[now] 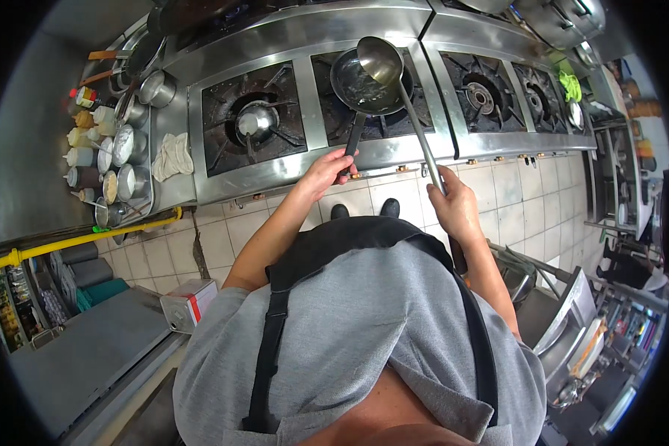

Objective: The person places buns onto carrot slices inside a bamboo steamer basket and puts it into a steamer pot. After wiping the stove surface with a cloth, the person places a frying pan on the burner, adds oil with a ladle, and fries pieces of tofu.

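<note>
Seen from my remote station, the left hand (pixel 327 171) grasps the handle of the pan (pixel 349 88) over the stove (pixel 305 97), presumably steadying it; the right hand (pixel 454 207) grips the ladle (pixel 383 63) well down its shaft, likely away from heat. Its bowl hides part of the pan. Leftward, a cloth (pixel 173 157) and squeeze bottles (pixel 80 157) obstruct neither.

passable: between pan handle (pixel 354 136) and ladle shaft (pixel 419 134) | obstacles: ladle bowl (pixel 380 61) over pan (pixel 355 88), bottles (pixel 79 157) far left
</note>
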The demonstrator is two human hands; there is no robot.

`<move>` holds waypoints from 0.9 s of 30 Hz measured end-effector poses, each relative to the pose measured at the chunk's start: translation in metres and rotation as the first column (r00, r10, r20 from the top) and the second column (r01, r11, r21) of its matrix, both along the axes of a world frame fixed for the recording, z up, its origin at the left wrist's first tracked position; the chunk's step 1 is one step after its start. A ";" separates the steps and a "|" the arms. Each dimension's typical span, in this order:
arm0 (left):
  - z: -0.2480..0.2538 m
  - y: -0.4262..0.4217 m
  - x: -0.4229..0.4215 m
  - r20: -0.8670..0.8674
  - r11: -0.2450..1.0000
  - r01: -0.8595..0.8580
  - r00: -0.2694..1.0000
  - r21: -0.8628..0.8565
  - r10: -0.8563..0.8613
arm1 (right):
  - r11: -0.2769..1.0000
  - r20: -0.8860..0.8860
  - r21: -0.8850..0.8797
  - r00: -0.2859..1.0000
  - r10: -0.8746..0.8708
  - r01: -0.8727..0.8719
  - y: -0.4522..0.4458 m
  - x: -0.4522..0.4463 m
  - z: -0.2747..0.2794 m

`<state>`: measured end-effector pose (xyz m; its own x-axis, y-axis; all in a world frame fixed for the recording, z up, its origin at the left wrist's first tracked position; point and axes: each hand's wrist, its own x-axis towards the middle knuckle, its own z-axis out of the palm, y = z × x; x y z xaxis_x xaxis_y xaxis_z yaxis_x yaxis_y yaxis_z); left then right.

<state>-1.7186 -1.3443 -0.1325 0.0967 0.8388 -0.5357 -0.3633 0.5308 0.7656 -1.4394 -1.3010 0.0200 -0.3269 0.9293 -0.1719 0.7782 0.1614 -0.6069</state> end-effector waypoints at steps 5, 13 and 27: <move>0.003 -0.001 0.003 0.095 0.999 -0.034 0.995 0.006 0.033 | 1.000 0.007 -0.002 1.000 -0.005 0.005 0.002 -0.001 -0.004; 0.003 -0.004 0.008 0.116 0.999 -0.025 0.993 0.031 0.021 | 0.998 0.053 0.057 0.998 0.032 -0.035 0.003 -0.003 -0.015; 0.002 0.001 0.015 -0.065 0.999 -0.028 0.997 0.032 0.030 | 0.993 0.107 0.087 0.992 0.067 -0.076 0.003 0.003 -0.027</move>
<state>-1.7034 -1.3437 -0.1308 0.0370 0.8569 -0.5141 -0.3267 0.4965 0.8042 -1.4364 -1.2976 -0.0068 -0.3778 0.9174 -0.1247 0.8205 0.2694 -0.5042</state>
